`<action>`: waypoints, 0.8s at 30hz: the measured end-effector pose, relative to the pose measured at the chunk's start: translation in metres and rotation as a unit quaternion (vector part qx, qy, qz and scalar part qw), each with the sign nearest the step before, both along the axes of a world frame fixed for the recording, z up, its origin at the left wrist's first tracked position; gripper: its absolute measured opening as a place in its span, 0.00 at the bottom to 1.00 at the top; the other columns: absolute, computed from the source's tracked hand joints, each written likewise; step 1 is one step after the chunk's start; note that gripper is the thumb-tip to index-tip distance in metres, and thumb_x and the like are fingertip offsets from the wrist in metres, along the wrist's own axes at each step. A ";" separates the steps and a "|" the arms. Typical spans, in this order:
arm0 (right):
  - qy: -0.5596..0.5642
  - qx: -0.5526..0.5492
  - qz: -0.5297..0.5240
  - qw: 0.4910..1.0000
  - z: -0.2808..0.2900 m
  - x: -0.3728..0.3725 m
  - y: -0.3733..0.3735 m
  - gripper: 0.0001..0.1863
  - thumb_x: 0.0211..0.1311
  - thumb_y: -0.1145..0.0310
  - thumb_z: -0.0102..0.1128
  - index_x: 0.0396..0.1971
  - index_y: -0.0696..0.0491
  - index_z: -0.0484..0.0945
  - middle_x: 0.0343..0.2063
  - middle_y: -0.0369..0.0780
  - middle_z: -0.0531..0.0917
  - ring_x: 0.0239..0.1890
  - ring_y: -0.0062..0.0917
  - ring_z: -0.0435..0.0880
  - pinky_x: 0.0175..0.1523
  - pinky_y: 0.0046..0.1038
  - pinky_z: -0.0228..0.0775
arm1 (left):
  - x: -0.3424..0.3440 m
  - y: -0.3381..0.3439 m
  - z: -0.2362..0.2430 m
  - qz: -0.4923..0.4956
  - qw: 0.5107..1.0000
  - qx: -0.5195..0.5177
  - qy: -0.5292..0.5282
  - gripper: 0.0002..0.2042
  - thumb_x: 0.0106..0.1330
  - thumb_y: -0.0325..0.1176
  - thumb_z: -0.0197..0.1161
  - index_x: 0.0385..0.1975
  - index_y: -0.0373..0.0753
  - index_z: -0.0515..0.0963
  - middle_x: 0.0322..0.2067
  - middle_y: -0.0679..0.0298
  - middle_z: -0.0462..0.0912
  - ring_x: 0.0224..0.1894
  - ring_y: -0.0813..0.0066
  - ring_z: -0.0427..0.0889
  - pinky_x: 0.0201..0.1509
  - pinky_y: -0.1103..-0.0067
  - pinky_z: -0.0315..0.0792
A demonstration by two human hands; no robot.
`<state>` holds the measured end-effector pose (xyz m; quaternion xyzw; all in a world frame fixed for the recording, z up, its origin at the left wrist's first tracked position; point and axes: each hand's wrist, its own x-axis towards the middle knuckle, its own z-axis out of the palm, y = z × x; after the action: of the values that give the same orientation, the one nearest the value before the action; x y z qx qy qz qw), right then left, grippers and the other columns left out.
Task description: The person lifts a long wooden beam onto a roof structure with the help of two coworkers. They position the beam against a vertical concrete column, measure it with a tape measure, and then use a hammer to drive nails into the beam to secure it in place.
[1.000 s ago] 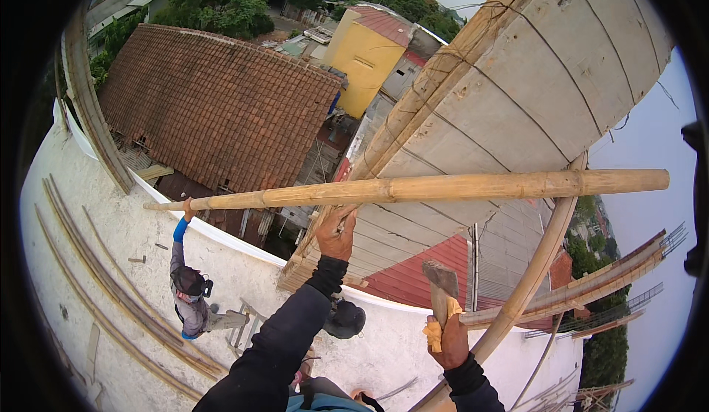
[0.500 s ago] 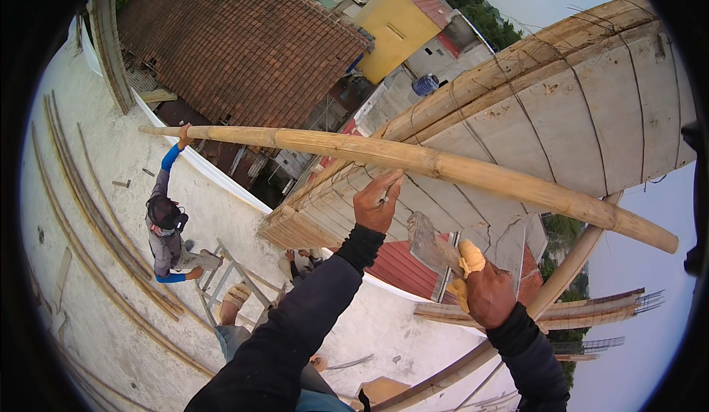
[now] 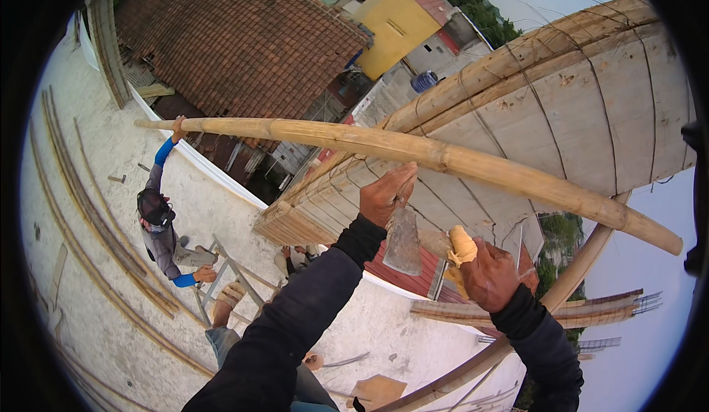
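A long bamboo pole [image 3: 354, 138] slants across the view in front of a tall board panel. My left hand [image 3: 388, 192] is closed, its fingertips pinched together just under the pole; what they hold, if anything, I cannot make out. My right hand [image 3: 491, 275] grips a hatchet by its handle, with yellow-orange wrapping [image 3: 463, 246] at the grip. The hatchet's broad grey blade [image 3: 403, 243] hangs just below my left hand, apart from the pole. At the pole's far left end, a co-worker's hand [image 3: 179, 127] holds on to it.
Wires cross the board panel [image 3: 569, 109] behind the pole. A co-worker [image 3: 156, 216] stands beside a metal ladder [image 3: 235, 275] on the pale slab. Long poles [image 3: 96, 220] lie at the left. Another curved pole [image 3: 580, 271] rises at right. Tiled roofs [image 3: 229, 42] lie beyond the edge.
The hatchet has swung left, its blade now lower and closer to my left hand. My left hand has shifted slightly right and up. The pole's left end has risen a little.
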<state>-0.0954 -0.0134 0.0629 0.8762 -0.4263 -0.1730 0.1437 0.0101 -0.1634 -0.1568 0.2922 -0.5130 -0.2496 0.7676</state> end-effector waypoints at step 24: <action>-0.639 -0.089 -0.364 0.672 -0.210 0.066 0.045 0.18 0.75 0.62 0.59 0.50 0.57 0.66 0.24 0.36 0.79 0.20 0.16 0.78 0.24 0.18 0.70 | 0.052 -0.058 -0.014 -0.017 0.960 -0.203 -0.194 0.10 0.68 0.32 0.63 0.47 0.41 0.79 0.33 0.53 0.83 0.35 0.53 0.83 0.40 0.62 0.76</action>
<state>-0.0294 0.0314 -0.1471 0.5314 -0.7122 0.4294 -0.1610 0.0617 -0.2214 -0.1710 0.1649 -0.6967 -0.0916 0.6921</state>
